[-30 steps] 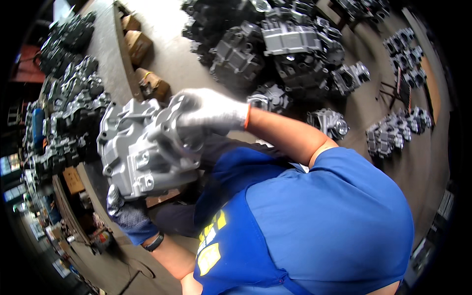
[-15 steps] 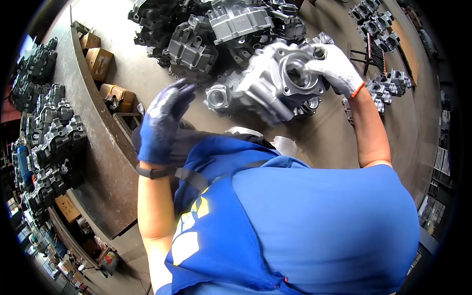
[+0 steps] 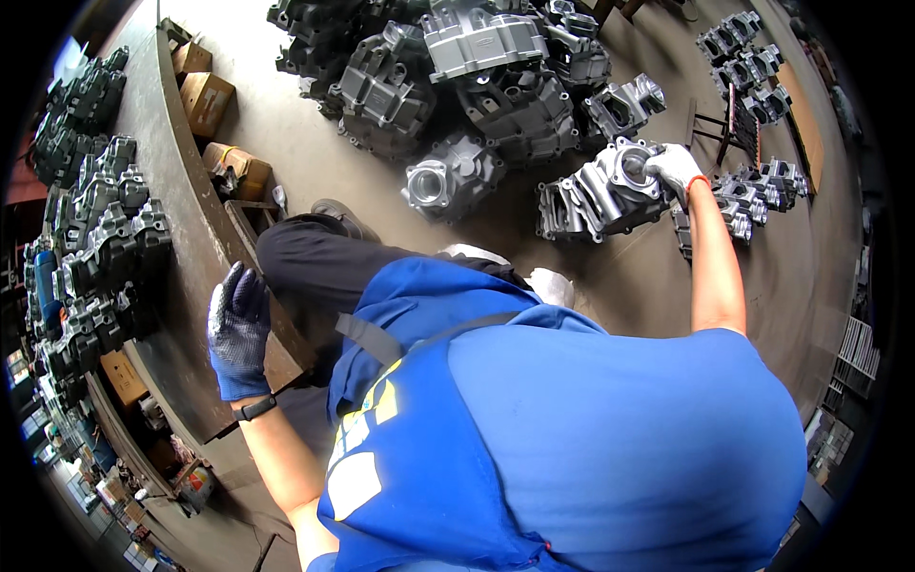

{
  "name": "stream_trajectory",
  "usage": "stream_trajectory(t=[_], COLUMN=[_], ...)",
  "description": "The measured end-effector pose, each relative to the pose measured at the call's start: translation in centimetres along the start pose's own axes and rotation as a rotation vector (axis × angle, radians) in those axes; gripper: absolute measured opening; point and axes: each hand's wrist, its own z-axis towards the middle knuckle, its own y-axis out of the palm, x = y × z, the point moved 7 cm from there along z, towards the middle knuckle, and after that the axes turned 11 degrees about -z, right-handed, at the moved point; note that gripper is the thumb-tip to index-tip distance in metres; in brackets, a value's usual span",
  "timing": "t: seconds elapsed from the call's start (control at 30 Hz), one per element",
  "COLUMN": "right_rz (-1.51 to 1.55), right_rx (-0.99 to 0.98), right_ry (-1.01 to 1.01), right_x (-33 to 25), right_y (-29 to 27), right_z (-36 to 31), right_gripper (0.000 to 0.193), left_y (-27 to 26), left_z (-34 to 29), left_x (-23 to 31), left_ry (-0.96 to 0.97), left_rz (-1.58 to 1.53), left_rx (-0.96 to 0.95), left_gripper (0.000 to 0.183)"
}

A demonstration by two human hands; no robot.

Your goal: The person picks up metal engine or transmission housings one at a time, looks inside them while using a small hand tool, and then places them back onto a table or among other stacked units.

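Note:
My right hand [image 3: 678, 170], in a white knit glove with an orange cuff, grips the rim of the round opening of a silver metal casting [image 3: 605, 195]. That casting is low at the floor on my right; whether it touches the floor I cannot tell. My left hand [image 3: 238, 329], in a blue and grey coated glove, holds nothing. Its fingers are raised and slightly bent over the edge of the dark metal-topped bench [image 3: 186, 348]. Another silver casting with a round opening [image 3: 453, 181] lies on the floor in front of me.
A heap of dark grey castings [image 3: 386, 91] lies ahead, with a smaller silver casting [image 3: 624, 107] at its right. More castings [image 3: 762, 195] stand at the far right by a low stand [image 3: 734, 124]. Castings [image 3: 100, 248] line the bench, and cardboard boxes [image 3: 205, 103] sit beside it.
My right hand has lowered the casting away from me, down toward the floor on the right. My left hand has moved left and back, over the bench edge.

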Motion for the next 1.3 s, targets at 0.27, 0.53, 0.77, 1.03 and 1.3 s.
stream_trajectory(t=[0.27, 0.53, 0.77, 1.03, 1.3], right_rz=[0.186, -0.180, 0.388, -0.249, -0.592], right_rx=[0.123, -0.114, -0.219, -0.251, -0.073], right_ry=[-0.055, 0.242, 0.207, 0.042, 0.016], right_x=[4.0, 3.3, 4.3, -6.1, -8.3], right_y=[2.9, 4.2, 8.8, 10.6, 12.5], right_z=[4.9, 8.5, 10.2, 8.7, 10.1], right_gripper=[0.012, 0.045, 0.054, 0.038, 0.053], left_y=[0.0, -3.7, -7.2, -6.5, -11.7], left_z=[0.8, -2.1, -3.1, -3.9, -7.3], left_x=[-0.9, -3.6, -5.8, -3.4, -4.6], left_ry=[-0.032, -0.035, -0.084, 0.052, 0.028], left_rz=[-0.108, -0.408, -0.462, -0.343, -0.713], left_rx=[-0.004, 0.174, 0.329, 0.079, 0.492], left_gripper=[0.044, 0.049, 0.051, 0.046, 0.048])
